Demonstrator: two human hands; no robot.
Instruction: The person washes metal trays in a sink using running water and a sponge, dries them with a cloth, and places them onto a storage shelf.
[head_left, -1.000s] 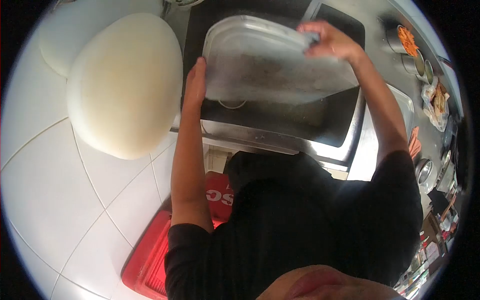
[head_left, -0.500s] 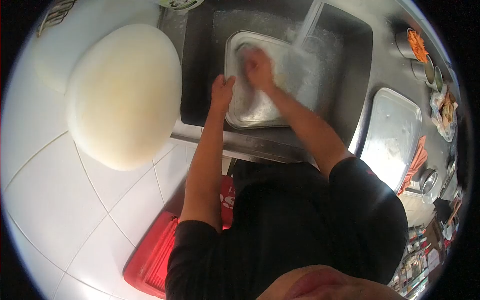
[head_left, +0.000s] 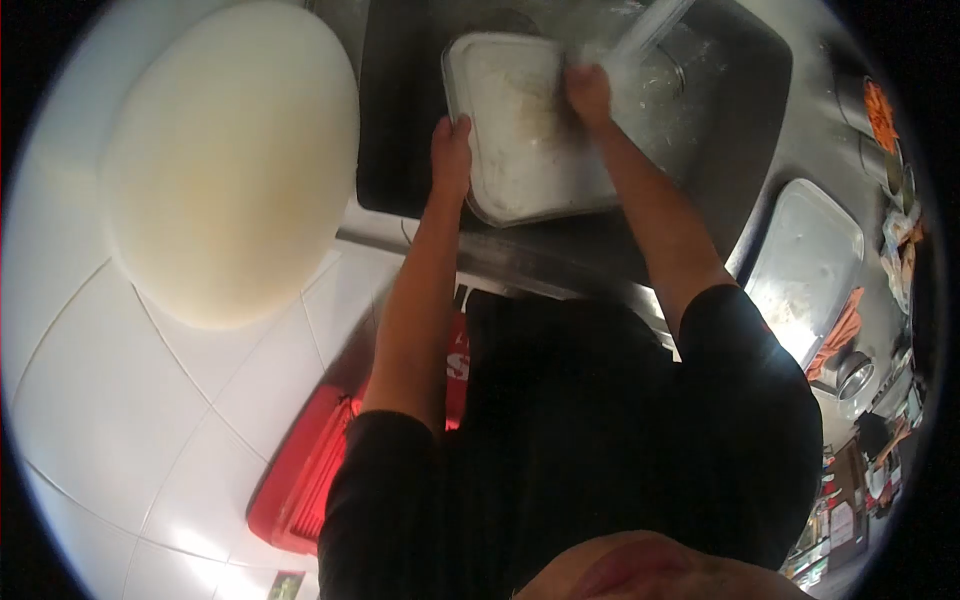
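Note:
A wet rectangular metal tray point(head_left: 520, 130) is held tilted in the sink, its inner face toward me. My left hand point(head_left: 452, 158) grips the tray's left rim, thumb on top. Toward the tray's right side, my right hand point(head_left: 590, 95) is closed and smeared by motion. A dark blur lies at its fingers, which looks like a scouring pad, but its exact kind is unclear. Just beyond that hand, a stream of water point(head_left: 650, 30) runs down into the dark steel sink point(head_left: 400, 150).
A large white rounded object point(head_left: 235, 165) fills the upper left. On the right counter lie another metal tray point(head_left: 805, 260), an orange cloth point(head_left: 840, 335) and a container of shredded orange food point(head_left: 880, 115). A red plastic container point(head_left: 305, 470) stands below on the left.
My right hand has moved from the tray's upper left across to its right side. The tray has shifted slightly upward in view and its angle has changed; my left hand still holds its rim.

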